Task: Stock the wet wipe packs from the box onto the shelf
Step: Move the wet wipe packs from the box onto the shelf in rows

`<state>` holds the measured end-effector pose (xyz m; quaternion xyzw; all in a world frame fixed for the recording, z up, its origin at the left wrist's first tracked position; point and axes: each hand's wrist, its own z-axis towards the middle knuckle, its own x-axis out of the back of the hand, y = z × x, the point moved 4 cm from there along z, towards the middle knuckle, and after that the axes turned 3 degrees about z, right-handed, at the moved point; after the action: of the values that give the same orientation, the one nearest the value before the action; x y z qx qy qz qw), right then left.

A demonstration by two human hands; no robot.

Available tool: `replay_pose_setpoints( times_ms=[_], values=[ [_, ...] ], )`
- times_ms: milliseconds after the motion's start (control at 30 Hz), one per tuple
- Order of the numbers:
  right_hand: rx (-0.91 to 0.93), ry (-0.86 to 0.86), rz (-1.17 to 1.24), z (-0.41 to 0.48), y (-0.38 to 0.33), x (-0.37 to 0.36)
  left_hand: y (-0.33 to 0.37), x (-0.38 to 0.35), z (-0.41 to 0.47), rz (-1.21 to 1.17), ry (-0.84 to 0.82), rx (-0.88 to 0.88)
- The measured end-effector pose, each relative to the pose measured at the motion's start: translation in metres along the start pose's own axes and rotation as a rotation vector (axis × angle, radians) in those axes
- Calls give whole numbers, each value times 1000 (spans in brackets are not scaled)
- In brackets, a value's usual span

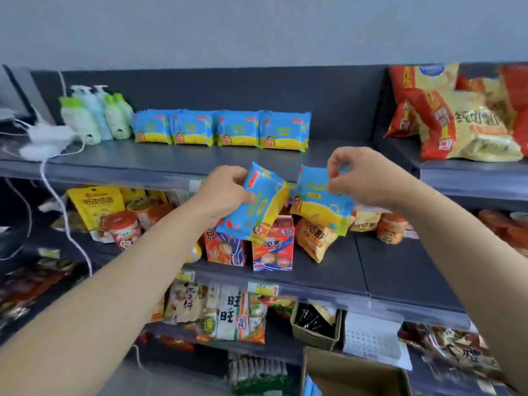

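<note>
My left hand point(225, 192) grips a blue and yellow wet wipe pack point(254, 207), tilted, just below the front edge of the top shelf point(171, 161). My right hand point(363, 175) pinches a second wet wipe pack point(323, 204) by its top edge, beside the first. A row of several matching packs point(223, 130) stands upright at the back of the top shelf. The cardboard box point(354, 375) sits open at the bottom, with a blue pack point(310, 387) showing inside.
Green and blue pump bottles point(94, 112) stand left of the row. Large red and yellow snack bags point(463, 115) fill the top right shelf. White cables and a charger point(45, 138) lie at the left. Lower shelves hold snack boxes point(271, 244) and bags.
</note>
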<state>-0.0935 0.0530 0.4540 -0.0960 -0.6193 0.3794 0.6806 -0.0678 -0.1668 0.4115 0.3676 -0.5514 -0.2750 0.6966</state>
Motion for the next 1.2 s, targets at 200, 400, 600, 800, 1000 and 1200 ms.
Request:
replay_pose_setpoints(
  times_ms=[200, 400, 600, 800, 1000, 1200],
  values=[
    [154, 136, 67, 69, -71, -30, -11, 100, 48, 256, 196, -156],
    [160, 201, 114, 161, -124, -85, -43, 206, 126, 477, 329, -218],
    [112, 209, 92, 255, -157, -145, -104, 264, 213, 707, 256, -153],
    [31, 156, 49, 319, -158, -194, -138, 265, 280, 875, 29, -177],
    [-17, 134, 46, 360, -147, -221, -154, 264, 325, 921, -70, -181],
    [-49, 229, 52, 377, -144, -232, -163, 270, 343, 822, 3, -232]
  ],
)
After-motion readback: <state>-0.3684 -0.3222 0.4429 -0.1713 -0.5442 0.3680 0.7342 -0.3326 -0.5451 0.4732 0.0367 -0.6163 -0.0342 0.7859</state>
